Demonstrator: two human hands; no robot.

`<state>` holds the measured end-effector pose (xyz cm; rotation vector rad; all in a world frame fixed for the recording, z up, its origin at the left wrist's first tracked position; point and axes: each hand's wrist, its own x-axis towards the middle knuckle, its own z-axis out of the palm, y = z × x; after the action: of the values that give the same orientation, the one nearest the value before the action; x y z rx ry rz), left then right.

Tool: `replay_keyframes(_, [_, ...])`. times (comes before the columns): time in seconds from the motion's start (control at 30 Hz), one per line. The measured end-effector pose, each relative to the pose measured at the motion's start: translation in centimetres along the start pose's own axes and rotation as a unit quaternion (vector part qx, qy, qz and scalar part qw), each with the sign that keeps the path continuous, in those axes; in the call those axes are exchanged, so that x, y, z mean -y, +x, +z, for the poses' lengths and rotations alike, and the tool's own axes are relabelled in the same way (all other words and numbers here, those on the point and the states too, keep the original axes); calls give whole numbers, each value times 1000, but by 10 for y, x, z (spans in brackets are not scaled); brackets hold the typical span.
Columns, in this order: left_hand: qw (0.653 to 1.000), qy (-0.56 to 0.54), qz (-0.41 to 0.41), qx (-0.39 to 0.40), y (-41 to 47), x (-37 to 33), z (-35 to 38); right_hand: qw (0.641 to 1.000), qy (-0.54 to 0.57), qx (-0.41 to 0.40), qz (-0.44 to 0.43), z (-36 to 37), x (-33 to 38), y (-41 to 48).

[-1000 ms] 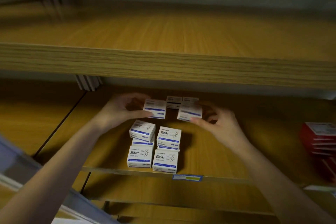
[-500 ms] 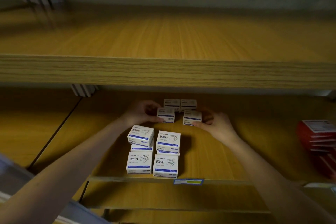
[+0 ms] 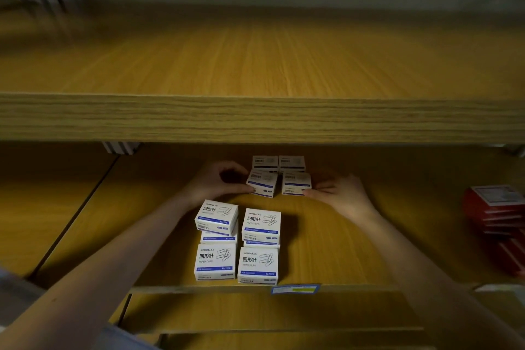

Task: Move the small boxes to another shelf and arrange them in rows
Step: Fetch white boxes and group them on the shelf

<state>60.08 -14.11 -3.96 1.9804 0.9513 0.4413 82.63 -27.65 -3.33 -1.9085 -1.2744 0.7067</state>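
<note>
— Dim wooden shelving, two levels; upper shelf (image 3: 255, 65) bare across its whole width, lower shelf (image 3: 355, 250) carrying all the white paper-clip boxes; red boxes (image 3: 494, 210) stacked at far right, well apart.

— Hands?

— Left hand (image 3: 216, 182) curled, fingers and thumb pinching the left box (image 3: 262, 183) of the second row; right hand (image 3: 341, 193) likewise curled, fingertips against the right box (image 3: 296, 184); both boxes down on the shelf or very nearly, just in front of the back pair (image 3: 278, 163).

— Square?

— Not quite; left box skewed, near corner swung out; right box straighter, small gap between the two.

— Best way to finish the placement?

— Probably turn the left box until its edges run parallel with the back pair; nudge both inward to close the gap; push back gently until touching the far row, no harder, or risk shunting that row out of line; release only once flat.

— And afterwards?

— Near stack (image 3: 237, 244) waiting at the front edge, two columns, some boxes piled on others; top-left box tilted, so lift with care; light cartons, easily knocked.
</note>
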Motion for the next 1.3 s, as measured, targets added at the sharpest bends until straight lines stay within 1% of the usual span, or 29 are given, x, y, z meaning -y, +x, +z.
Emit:
replay_keyframes(0.23, [1000, 11, 4, -14, 7, -1, 6, 1000, 16, -13, -19, 7, 1, 6])
replay_keyframes(0.4, [1000, 12, -3, 4, 8, 0, 5, 999, -15, -19, -43, 6, 3, 6])
replay_keyframes(0.47, [1000, -4, 1, 10, 3, -2, -2, 998, -49, -20, -39, 5, 6, 3])
replay_keyframes(0.53, [999, -46, 8, -3, -7, -5, -11, 995, -84, -39, -39, 5, 8, -3])
replay_keyframes(0.6, [993, -111, 14, -23, -27, -7, -21, 996, -56, -46, -53, 3, 11, -12])
replay_keyframes(0.67, [990, -135, 37, -14, -49, -4, -33, 998, 20, -16, -65, 3, 13, -25])
replay_keyframes(0.73, [991, -119, 52, 25, -70, 0, -41, 992, 70, 31, -100, 4, 15, -39])
replay_keyframes(0.8, [991, -110, 49, 51, -86, 3, -44, 984, 75, 81, -140, 6, 19, -49])
replay_keyframes(0.87, [993, -96, 44, 52, -96, 6, -43, 979, 47, 109, -165, 11, 22, -55])
replay_keyframes(0.97, [995, -83, 45, 41, -102, 7, -39, 975, -3, 120, -186, 17, 25, -58])
replay_keyframes(1.07, [996, -80, 40, 19, -102, 8, -37, 976, -34, 115, -182, 23, 27, -60])
replay_keyframes(1.23, [997, -67, 46, 5, -101, 6, -35, 978, -31, 97, -184, 28, 26, -62])
replay_keyframes(1.3, [995, -87, 50, -16, -99, 2, -34, 979, -28, 97, -178, 29, 26, -63])
